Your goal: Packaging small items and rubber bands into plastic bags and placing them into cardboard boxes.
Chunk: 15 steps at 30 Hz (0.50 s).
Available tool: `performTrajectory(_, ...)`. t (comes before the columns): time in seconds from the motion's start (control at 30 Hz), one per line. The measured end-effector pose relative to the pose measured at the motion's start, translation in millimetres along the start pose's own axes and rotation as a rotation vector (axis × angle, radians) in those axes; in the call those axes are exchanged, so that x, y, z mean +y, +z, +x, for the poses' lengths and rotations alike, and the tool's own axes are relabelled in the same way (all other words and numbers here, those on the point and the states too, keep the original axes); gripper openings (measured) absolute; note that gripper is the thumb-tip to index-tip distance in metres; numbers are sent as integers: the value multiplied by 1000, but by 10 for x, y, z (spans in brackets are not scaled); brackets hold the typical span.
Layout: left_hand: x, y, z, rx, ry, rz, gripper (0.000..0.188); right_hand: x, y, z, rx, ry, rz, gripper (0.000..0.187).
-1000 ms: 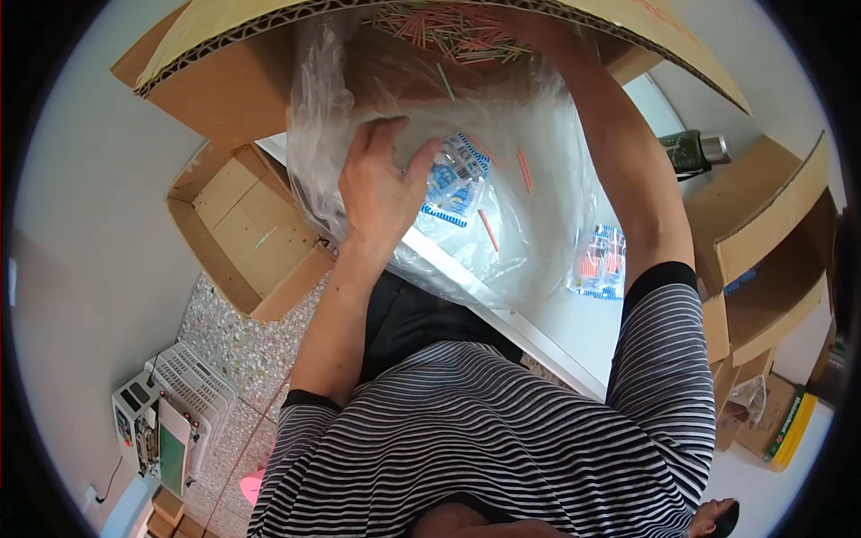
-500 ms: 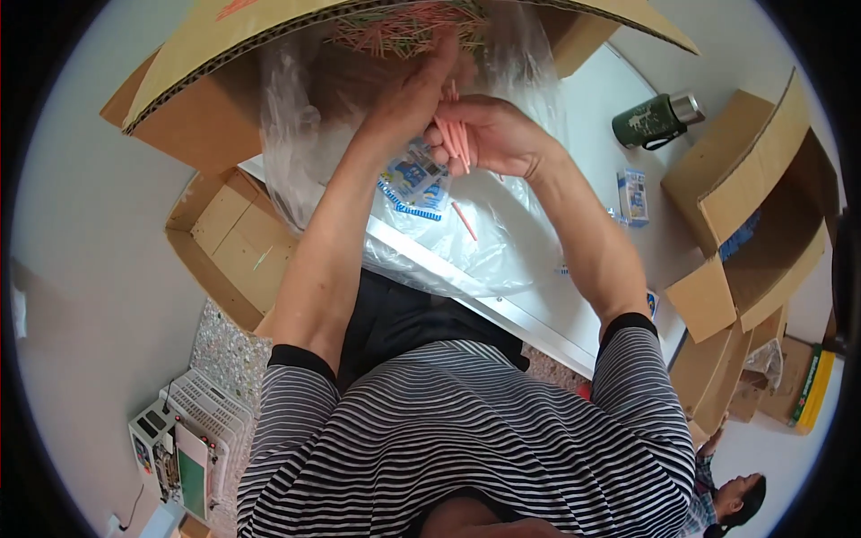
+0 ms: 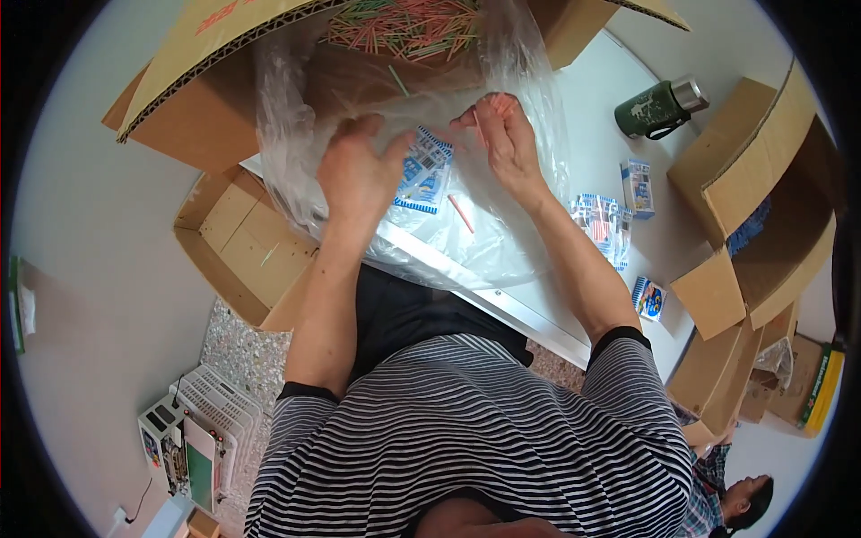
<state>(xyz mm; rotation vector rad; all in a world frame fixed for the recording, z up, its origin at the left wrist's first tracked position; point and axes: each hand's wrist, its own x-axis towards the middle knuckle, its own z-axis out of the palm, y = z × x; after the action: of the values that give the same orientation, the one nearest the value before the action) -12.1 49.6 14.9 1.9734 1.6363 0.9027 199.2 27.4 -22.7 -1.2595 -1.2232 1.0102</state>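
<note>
My right hand [image 3: 507,148] is closed round a small bunch of thin pink sticks [image 3: 504,105], above a clear plastic bag. My left hand [image 3: 357,175] has its thumb apart from its fingers and holds nothing I can see; it is beside a blue-and-white packet [image 3: 425,170] lying on the bag [image 3: 511,242]. A single pink stick [image 3: 461,213] lies just right of the packet. Beyond both hands, a large cardboard box [image 3: 193,117] on its side holds a heap of pink and green sticks [image 3: 404,29]. One green stick [image 3: 398,81] lies apart from the heap.
On the white table [image 3: 610,99] to the right are a green flask [image 3: 653,112], a small blue-and-white box [image 3: 638,188], several packets [image 3: 601,229] and another small packet [image 3: 647,299]. Open cartons stand at the right [image 3: 717,211] and lower left [image 3: 215,287]. A person [image 3: 731,502] is at lower right.
My hands have parted: the left came back from the stick heap toward the packet, while the right moved slightly right with its pink sticks. The packets at right are now uncovered.
</note>
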Motion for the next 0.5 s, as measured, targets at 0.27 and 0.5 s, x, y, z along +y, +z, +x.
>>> performTrajectory(0.27,-273,289,-82,-35,164,95,37,188,51,-165,-21,-96,-213,24)
performTrajectory(0.5,-381,278,6,-122,-32,-261,27,192,-44,-80,104,-6,-31,28)
